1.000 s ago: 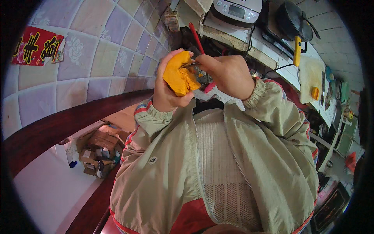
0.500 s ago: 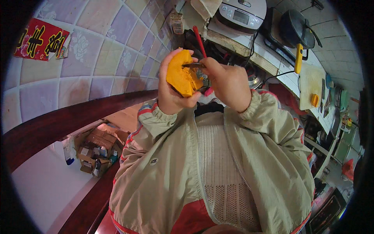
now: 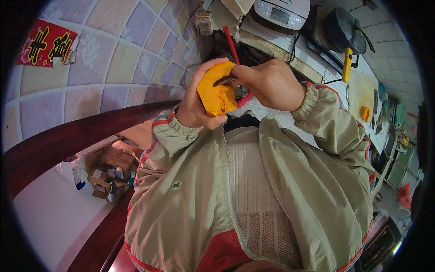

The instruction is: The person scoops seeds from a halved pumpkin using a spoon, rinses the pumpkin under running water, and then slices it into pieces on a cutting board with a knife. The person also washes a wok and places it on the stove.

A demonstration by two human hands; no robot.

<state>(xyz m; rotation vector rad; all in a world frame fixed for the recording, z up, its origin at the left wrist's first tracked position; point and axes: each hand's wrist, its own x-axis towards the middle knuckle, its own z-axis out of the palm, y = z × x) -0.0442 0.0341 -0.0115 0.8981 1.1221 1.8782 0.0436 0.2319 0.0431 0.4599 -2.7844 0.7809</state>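
Note:
A piece of orange pumpkin (image 3: 209, 93) rests in my left hand (image 3: 192, 102), whose fingers wrap around its back and lower edge. Its stringy, rough inner flesh faces my right hand. Between the thumb and fingers of my right hand (image 3: 274, 86) is a metal spoon (image 3: 224, 80), its dark end against the upper inner part of the pumpkin. The rest of the spoon is hidden by the hand. Both hands are held up in front of my open beige jacket (image 3: 190, 181).
A rice cooker (image 3: 281, 16) and a dark pan (image 3: 345, 34) with a yellow handle stand on the counter. Farther right, a cutting board (image 3: 362, 90) bears a small pumpkin piece (image 3: 365, 113). A tiled wall (image 3: 118, 59) and dark red rail (image 3: 90, 124) are at left.
My right hand has moved slightly right, and the spoon's angle against the pumpkin has changed. The pumpkin has tilted a little in my left hand.

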